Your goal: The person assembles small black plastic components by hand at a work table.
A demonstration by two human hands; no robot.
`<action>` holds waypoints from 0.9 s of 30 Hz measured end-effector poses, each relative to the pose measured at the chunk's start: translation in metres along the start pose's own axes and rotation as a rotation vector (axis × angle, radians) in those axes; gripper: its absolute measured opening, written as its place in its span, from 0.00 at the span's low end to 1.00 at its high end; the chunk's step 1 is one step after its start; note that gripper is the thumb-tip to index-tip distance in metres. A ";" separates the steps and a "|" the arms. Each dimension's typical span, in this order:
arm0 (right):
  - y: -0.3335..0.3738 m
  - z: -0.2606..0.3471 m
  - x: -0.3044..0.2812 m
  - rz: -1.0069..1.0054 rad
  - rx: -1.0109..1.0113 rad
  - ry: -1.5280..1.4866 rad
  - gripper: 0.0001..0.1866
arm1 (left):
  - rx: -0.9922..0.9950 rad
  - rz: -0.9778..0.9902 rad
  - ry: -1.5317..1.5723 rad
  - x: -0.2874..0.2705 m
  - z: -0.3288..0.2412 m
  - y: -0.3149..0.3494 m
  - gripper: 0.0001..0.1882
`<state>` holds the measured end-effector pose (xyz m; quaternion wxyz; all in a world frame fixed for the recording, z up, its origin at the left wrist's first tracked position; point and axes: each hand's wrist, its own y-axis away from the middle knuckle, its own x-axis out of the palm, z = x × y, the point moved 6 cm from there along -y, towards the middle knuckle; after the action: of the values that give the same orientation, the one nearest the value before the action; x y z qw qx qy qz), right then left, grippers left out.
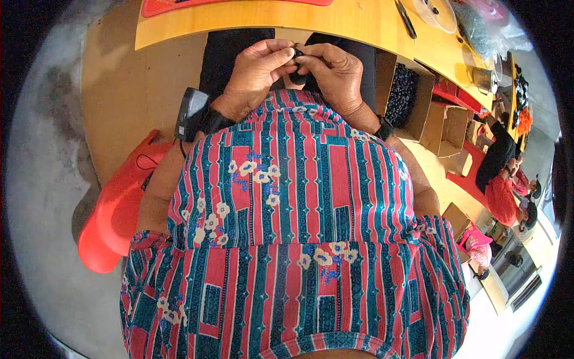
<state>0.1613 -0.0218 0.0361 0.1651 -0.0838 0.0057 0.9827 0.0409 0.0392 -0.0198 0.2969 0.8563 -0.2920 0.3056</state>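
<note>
My left hand (256, 70) and my right hand (336, 73) meet in front of my body, just off the near edge of the yellow table (251, 17). Both are closed in a pinch, thumbs and fingertips together, on one small black piece (297, 54). The fingers cover most of it, so its exact kind does not show. A dark band with a grey-black box-shaped device (192, 113) is strapped at my left wrist, and another dark band (384, 127) circles the right one.
A red tray (156, 7) lies on the table, with a thin black tool (405, 20) and a clear dish (445, 23) of black bits further right. Cardboard boxes (426, 99), one holding many small black pieces, stand at my right. A red chair (110, 224) is left; other people sit far right.
</note>
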 end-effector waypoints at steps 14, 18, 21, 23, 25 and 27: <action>-0.002 -0.009 -0.001 0.004 0.229 -0.338 0.03 | 0.071 0.014 -0.003 0.005 -0.004 0.003 0.09; -0.001 -0.012 0.000 0.040 0.285 -0.412 0.03 | 0.067 0.050 -0.032 0.007 -0.006 0.006 0.09; -0.002 -0.017 0.000 0.015 0.322 -0.392 0.03 | 0.087 0.017 -0.043 0.005 -0.006 0.005 0.09; -0.003 -0.019 0.001 0.025 0.341 -0.456 0.03 | 0.097 0.030 -0.034 0.006 -0.006 0.004 0.09; -0.003 -0.022 0.002 0.041 0.356 -0.485 0.04 | 0.102 0.029 -0.056 0.006 -0.007 0.004 0.09; -0.003 -0.025 0.002 0.058 0.371 -0.513 0.04 | 0.108 0.029 -0.079 0.006 -0.008 0.004 0.09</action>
<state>0.1641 -0.0194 0.0113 0.1457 0.1986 0.1453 0.9582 0.0396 0.0402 -0.0094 0.2340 0.8781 -0.2989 0.2911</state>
